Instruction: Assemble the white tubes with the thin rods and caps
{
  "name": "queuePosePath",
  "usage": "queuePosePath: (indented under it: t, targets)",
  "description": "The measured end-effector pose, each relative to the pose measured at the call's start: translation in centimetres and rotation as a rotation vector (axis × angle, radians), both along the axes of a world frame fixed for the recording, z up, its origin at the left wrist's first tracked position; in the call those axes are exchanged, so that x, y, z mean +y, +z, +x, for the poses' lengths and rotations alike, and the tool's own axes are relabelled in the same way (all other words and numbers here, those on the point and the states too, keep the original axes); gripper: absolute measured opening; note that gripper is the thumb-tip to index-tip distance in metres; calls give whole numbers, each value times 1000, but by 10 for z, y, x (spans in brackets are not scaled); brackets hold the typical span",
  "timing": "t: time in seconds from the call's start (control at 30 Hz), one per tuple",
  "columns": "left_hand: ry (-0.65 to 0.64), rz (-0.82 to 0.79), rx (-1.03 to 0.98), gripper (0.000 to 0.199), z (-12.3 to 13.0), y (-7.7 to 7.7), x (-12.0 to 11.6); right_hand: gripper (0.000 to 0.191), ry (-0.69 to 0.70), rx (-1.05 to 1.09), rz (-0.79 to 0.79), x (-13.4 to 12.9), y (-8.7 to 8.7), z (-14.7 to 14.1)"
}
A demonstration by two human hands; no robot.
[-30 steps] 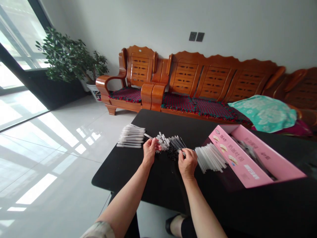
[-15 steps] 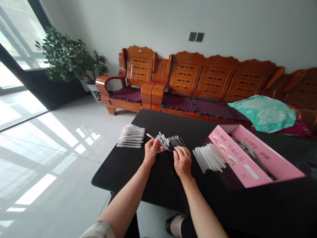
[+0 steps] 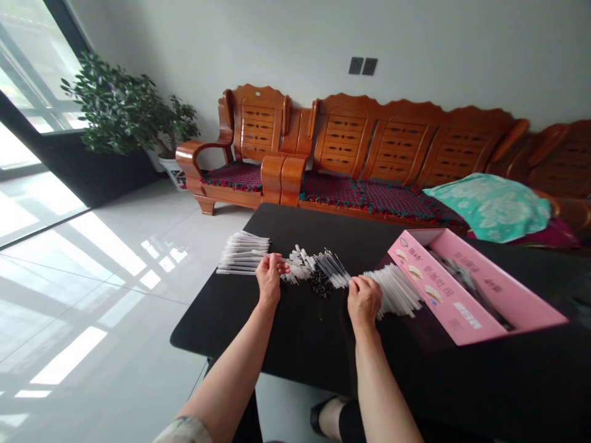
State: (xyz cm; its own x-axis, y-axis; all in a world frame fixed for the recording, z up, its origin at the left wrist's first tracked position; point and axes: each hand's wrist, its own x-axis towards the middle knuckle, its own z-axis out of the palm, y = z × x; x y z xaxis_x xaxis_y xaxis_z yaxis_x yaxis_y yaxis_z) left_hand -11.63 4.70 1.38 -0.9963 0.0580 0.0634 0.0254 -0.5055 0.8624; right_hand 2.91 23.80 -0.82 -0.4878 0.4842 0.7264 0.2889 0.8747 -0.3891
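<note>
My left hand (image 3: 270, 277) is closed around a white pen, whose end sticks out to the left over a stack of finished-looking white pens (image 3: 242, 261). Most of that pen is hidden by the fingers. My right hand (image 3: 365, 300) has its fingers pinched together at the near left edge of a pile of white pen barrels (image 3: 397, 292); what is in the pinch, if anything, is hidden. Between the hands lie white pen caps (image 3: 300, 261), small black plugs (image 3: 322, 284) and a fan of thin dark-tipped pen refills (image 3: 333, 269).
All of this rests on a black table (image 3: 295, 332). A pink box (image 3: 438, 295) with some contents stands open on the right. Behind the table are a wooden sofa (image 3: 341, 138) and a turquoise cloth (image 3: 489, 206); a potted plant (image 3: 124, 107) is at the left.
My left hand has moved left with the pen, toward the stack of pens. My right hand has moved right, from the black plugs to the barrels, uncovering the plugs.
</note>
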Motion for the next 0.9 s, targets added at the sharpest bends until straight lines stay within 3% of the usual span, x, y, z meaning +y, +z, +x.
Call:
queuePosePath:
  t: [0.13, 0.23, 0.33, 0.43, 0.53, 0.63, 0.73, 0.9]
  targets:
    - [-210, -30, 49, 37, 7, 2, 3, 21, -31, -43, -16, 5, -2, 2]
    - [-364, -29, 75, 35, 12, 4, 5, 21, -2, 6, -4, -5, 6, -1]
    - [-522, -16, 92, 35, 19, 6, 7, 26, 181, 119, -16, -28, 19, -7]
    - [-653, -27, 121, 35, 25, 9, 8, 32, 419, 81, -75, -56, 26, -14]
    - [-663, -45, 148, 33, 24, 10, 7, 34, 548, 13, -136, -71, 25, -17]
    - [-549, -12, 121, 33, 16, 11, 3, 28, 590, -24, -210, -72, 25, -16]
    - [-508, 3, 83, 34, 12, 12, 0, 25, 607, -49, -361, -70, 30, -13]
    - [-683, -56, 97, 40, 20, 16, 0, 38, 770, -159, -918, -68, 39, -10]
